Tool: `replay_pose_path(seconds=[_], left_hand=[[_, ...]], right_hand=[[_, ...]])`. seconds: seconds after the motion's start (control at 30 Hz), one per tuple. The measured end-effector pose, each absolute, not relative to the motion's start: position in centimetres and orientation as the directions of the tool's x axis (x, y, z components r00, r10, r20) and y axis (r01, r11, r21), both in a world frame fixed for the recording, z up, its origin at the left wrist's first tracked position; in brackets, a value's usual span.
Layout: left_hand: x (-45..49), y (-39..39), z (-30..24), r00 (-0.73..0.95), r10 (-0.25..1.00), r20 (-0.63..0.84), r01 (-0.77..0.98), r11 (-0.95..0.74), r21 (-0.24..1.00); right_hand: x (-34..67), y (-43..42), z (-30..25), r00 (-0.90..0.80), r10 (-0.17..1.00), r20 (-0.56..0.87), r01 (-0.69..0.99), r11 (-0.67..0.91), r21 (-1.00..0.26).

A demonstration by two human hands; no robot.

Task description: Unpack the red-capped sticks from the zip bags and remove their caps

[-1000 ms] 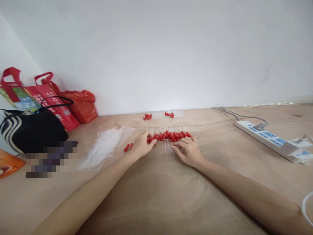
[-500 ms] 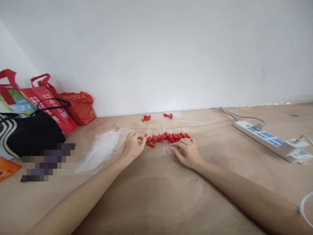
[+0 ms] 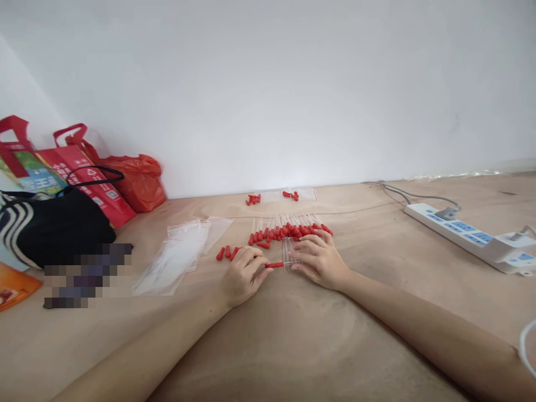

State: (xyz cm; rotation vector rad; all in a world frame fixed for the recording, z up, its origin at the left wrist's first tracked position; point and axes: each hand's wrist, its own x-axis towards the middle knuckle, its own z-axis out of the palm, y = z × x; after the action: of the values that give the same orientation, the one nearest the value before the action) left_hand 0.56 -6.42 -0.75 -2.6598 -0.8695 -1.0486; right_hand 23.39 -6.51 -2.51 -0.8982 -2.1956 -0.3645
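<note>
Pinched between the fingers of my left hand (image 3: 247, 276) is a red rubber bulb (image 3: 275, 264), lying sideways and pointing right. My right hand (image 3: 320, 261) is closed just opposite, its fingertips on a thin clear glass tube (image 3: 293, 261) that lines up with the bulb's end. Several loose glass tubes (image 3: 287, 245) lie under and beside the right fingertips. Behind the hands stretches a row of glass droppers (image 3: 288, 230), red bulbs towards me and tips towards the wall. A few loose red bulbs (image 3: 228, 252) sit just behind my left hand, partly covered by it.
Flat clear zip bags (image 3: 173, 259) lie to the left. More red bulbs (image 3: 254, 199) and a clear bag (image 3: 307, 194) are near the wall. A white power strip (image 3: 452, 229) with cables is at right; a black bag (image 3: 58, 229) and red bags (image 3: 136, 181) stand at left.
My left hand has come nearer and to the right, from the row's left end to in front of my right hand, and now holds a bulb. Loose bulbs behind it have come into view.
</note>
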Motion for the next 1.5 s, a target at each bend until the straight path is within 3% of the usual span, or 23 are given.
replay_pose_path(seconds=[0.33, 0.7, 1.27, 1.5], left_hand=[[1.2, -6.5, -0.8, 0.625, 0.43, 0.651, 0.518, -0.853, 0.066], [1.3, -6.8, -0.6, 0.687, 0.346, 0.639, 0.468, -0.883, -0.025], [0.9, -7.1, -0.6, 0.735, 0.347, 0.583, 0.46, -0.886, -0.052], [-0.3, -7.4, -0.7, 0.726, 0.302, 0.617, 0.469, -0.875, -0.123]], right_hand=[[23.0, -6.8, -2.3, -0.535, 0.416, 0.735, 0.619, 0.786, 0.007], [22.7, -7.4, -2.1, -0.58, 0.293, 0.76, 0.609, 0.776, 0.165], [23.0, -7.7, -2.2, -0.604, 0.327, 0.727, 0.61, 0.776, 0.158], [23.7, -7.5, -2.3, -0.59, 0.321, 0.741, 0.601, 0.787, 0.138]])
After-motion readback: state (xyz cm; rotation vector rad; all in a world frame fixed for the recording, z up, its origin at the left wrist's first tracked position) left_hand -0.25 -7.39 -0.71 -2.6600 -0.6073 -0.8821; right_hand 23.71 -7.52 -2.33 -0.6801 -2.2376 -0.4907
